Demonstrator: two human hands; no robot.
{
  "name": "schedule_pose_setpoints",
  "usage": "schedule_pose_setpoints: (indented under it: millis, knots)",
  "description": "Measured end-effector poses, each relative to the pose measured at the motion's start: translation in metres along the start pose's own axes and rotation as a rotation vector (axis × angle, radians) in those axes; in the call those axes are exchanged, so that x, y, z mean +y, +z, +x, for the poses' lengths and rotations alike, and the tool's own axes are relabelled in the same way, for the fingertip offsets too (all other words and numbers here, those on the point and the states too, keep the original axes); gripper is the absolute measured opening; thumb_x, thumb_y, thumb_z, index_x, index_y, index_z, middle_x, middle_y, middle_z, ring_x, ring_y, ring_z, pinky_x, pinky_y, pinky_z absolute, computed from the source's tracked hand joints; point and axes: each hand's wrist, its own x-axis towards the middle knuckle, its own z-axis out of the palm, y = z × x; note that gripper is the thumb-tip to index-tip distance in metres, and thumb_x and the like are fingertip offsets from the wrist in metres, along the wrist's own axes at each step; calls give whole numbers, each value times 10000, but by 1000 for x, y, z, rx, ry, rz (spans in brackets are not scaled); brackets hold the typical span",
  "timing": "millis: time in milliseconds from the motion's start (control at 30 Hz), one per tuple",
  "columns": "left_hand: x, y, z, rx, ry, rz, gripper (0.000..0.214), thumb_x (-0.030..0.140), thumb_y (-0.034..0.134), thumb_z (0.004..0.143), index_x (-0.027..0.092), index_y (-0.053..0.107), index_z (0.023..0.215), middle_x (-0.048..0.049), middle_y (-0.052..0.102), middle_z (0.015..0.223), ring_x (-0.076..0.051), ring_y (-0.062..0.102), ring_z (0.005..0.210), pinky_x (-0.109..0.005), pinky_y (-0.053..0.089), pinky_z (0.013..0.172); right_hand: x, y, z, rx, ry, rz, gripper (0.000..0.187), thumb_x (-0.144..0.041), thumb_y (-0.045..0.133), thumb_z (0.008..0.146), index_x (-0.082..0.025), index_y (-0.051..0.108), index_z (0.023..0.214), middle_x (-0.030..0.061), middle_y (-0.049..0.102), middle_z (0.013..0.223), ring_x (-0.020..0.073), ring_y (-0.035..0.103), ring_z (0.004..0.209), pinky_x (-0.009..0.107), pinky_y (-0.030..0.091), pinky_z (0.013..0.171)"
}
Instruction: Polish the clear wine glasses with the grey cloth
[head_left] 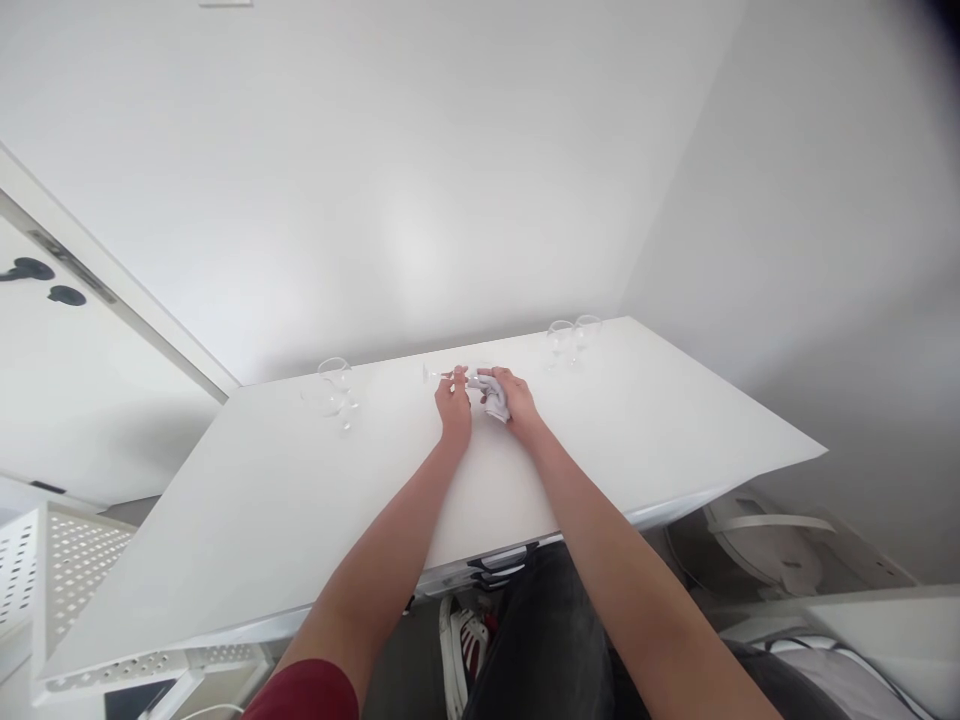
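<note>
Stemmed glass is held tipped on its side just above the far middle of the white bench. Its foot points left and its bowl is turned to the right, where a grey cloth covers it, so whether anything is inside cannot be told. The left hand grips the stem with its fingers closed round it, and the right hand is clenched on the bunched cloth, pressed against the bowl. A small cluster of clear glasses stands upright near the back left of the bench, and a pair of glasses stands near the back right edge, well apart from the hands. All of these look empty, the white surface showing through them. Below the bench's near edge are dark trousers and a red-and-white shoe, with a white perforated unit at the left
</note>
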Motion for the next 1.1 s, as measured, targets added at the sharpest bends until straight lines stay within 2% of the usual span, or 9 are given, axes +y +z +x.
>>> schedule_pose_setpoints:
  millis: [67,167,267,400,567,700,867,967,1100]
  knots:
    - [0,-2,1,39,77,-5,534,685,574,893,183,704,1022,45,428,590,-81,337,482,-241,318,477,1,3,-3,-89,15,12,399,-489,647,791,-209,702,1071,61,665,1200,173,647,770,310,538,645]
    - [-1,-4,3,83,133,-19,579,710,575,877,183,717,1070,45,433,603,-69,309,468,-236,296,457,4,1,-2,-16,-107,-10,421,-426,725,756,-253,678,1137,32,686,1162,182,655,870,314,549,755]
    - [0,-4,2,63,109,-51,601,721,568,877,179,725,1082,32,453,617,-72,331,470,-234,289,444,7,-4,2,69,-240,-3,347,-411,817,716,-239,692,989,45,704,1127,212,649,994,342,534,862]
    - [2,-2,-2,-20,62,-99,628,745,555,871,160,743,1004,35,387,554,-90,350,473,-242,313,453,9,-6,5,67,-302,-41,273,-420,843,707,-222,752,872,73,645,1267,256,617,1134,385,501,968]
    - [3,-4,4,67,137,-221,599,727,558,882,166,708,1028,2,525,655,-79,380,489,-245,324,463,7,-3,0,-174,-231,-187,229,-366,737,800,-263,790,997,45,660,1252,262,587,1193,397,467,1029]
    - [-1,-7,9,57,117,-308,576,691,586,888,176,672,1132,20,511,649,-74,389,490,-240,356,490,8,2,-5,-333,-130,-171,521,-274,704,800,-311,647,1316,32,644,1306,235,593,1134,380,543,909]
    - [-6,-8,12,16,65,-291,514,672,582,899,214,650,1121,-63,678,969,-92,521,599,-224,364,487,11,4,-4,-291,23,21,348,-313,752,793,-265,603,1104,24,666,1013,173,619,836,307,514,692]
    - [-4,-6,11,-77,79,-329,479,646,559,926,214,654,1109,-94,693,1127,-82,497,605,-225,385,501,5,1,-4,-329,120,245,312,-319,773,788,-245,564,1007,-1,615,855,135,562,694,289,477,644]
    - [-2,-3,9,-202,75,-341,453,619,588,925,241,667,1162,-75,686,1068,-78,464,595,-230,417,522,-4,-5,-3,-271,140,349,321,-317,745,792,-268,499,993,-44,545,776,107,482,586,267,444,570]
